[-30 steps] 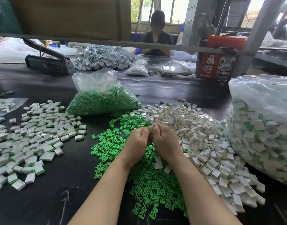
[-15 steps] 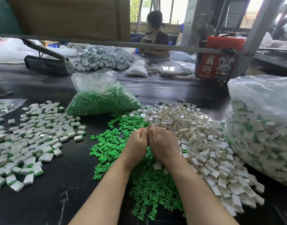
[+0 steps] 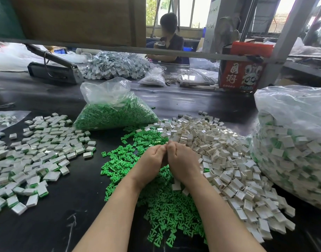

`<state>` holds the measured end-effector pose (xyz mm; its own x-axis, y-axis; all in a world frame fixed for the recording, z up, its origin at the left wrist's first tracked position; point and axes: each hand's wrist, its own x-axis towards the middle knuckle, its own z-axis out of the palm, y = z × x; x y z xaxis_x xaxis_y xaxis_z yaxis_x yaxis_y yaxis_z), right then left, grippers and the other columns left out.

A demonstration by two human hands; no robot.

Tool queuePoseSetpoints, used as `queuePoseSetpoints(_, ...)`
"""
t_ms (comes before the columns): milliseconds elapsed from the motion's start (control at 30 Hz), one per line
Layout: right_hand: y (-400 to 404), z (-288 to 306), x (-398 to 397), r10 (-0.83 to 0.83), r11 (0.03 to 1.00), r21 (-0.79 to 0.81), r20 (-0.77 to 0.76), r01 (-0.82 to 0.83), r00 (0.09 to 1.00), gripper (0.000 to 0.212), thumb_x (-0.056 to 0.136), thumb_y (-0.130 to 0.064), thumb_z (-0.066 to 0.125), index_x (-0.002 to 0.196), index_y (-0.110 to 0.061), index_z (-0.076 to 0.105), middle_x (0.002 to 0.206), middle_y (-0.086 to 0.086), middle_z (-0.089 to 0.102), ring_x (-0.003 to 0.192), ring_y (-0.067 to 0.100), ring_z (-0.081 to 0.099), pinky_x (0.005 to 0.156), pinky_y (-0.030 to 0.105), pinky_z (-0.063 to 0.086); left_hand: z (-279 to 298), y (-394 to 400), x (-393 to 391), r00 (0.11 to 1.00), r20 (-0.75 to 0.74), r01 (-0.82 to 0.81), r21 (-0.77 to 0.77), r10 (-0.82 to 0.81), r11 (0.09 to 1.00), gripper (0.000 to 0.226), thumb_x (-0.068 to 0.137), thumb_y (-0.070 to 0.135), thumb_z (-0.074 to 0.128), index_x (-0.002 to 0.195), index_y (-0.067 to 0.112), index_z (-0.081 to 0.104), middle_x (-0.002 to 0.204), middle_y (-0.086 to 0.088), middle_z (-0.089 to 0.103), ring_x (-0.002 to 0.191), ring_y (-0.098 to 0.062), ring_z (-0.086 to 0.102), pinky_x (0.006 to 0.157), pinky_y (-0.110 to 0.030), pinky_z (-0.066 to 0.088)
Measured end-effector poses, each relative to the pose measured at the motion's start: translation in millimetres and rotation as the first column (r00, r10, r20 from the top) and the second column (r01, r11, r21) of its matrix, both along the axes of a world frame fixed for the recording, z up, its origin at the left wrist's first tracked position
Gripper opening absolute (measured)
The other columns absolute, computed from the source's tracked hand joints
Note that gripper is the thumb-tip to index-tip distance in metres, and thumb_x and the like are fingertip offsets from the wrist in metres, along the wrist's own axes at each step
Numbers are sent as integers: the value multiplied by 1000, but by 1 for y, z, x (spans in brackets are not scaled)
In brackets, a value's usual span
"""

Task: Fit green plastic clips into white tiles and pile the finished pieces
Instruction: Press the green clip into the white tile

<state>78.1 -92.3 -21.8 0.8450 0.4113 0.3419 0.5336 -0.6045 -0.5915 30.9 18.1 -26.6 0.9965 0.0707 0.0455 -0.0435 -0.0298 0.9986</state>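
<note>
Loose green clips at 6 o'clock, white tiles at 3 o'clock, finished pieces at 9 o'clock on black table. Left hand and right hand curled, knuckles together at centre; contents hidden, grasp unclear.

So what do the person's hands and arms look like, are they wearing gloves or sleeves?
No gloves: the left hand and right hand are bare. Both forearms are bare too, with no sleeves in view. No rings, watch or bracelets show on them.
</note>
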Motion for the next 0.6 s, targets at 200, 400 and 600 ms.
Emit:
queuePoseSetpoints(200, -4, 1, 6, 7, 979, 201, -101, 14, 995, 39, 103, -27, 36, 69, -18, 53, 70, 6, 63, 68, 24, 59, 66, 42, 49, 1, -5, 3, 999, 33, -10, -82, 12, 997, 61, 108, 25, 29, 74, 33, 79, 67, 15, 72, 63, 7, 65, 54, -6, 46)
queuePoseSetpoints(400, -4, 0, 5, -18, 955, 296, -41, 29, 999, 32, 104, -30, 38, 78, -20, 55, 73, 4, 65, 70, 24, 61, 69, 48, 50, -1, 4, 7, 999, -41, -18, -194, 10, 981, 46, 103, 32, 38, 68, 24, 67, 61, 5, 50, 50, -6, 37, 44, -18, 27)
queuePoseSetpoints(600, -8, 3, 9, 89, 872, 488, -120, -19, 989, 35, 104, -27, 42, 78, -15, 61, 49, -12, 49, 44, 2, 38, 49, 26, 29, -2, 18, 7, 1000, -26, -22, -381, 13, 924, 6, 88, 14, 60, 93, 11, 58, 69, 1, 62, 56, -7, 49, 49, -16, 37)
